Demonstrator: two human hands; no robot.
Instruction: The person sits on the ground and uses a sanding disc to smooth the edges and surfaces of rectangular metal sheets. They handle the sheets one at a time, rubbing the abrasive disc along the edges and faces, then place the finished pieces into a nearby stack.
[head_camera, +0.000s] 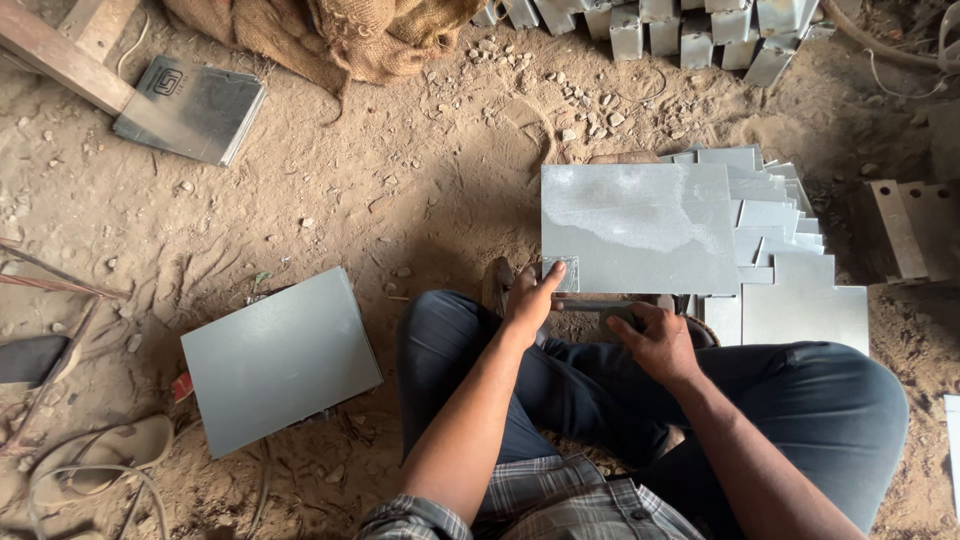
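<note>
Grey metal sheet (640, 228) lies flat atop stack of sheets (790, 270), just beyond knees. Left hand (530, 300) pins small square piece (561, 272) on near-left corner, steadying it. Right hand (655, 340) closed around tool (600, 307) at near edge.

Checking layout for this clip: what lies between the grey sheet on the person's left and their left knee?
Head view: only bare sandy ground separates the grey sheet from the left knee.

Dirt floor (420, 190), loose stones. On it: grey sheet (278, 358) at left, stack of metal plates (790, 260) at right, burlap sack (330, 35) up top, sandal (125, 445) lower left.
</note>
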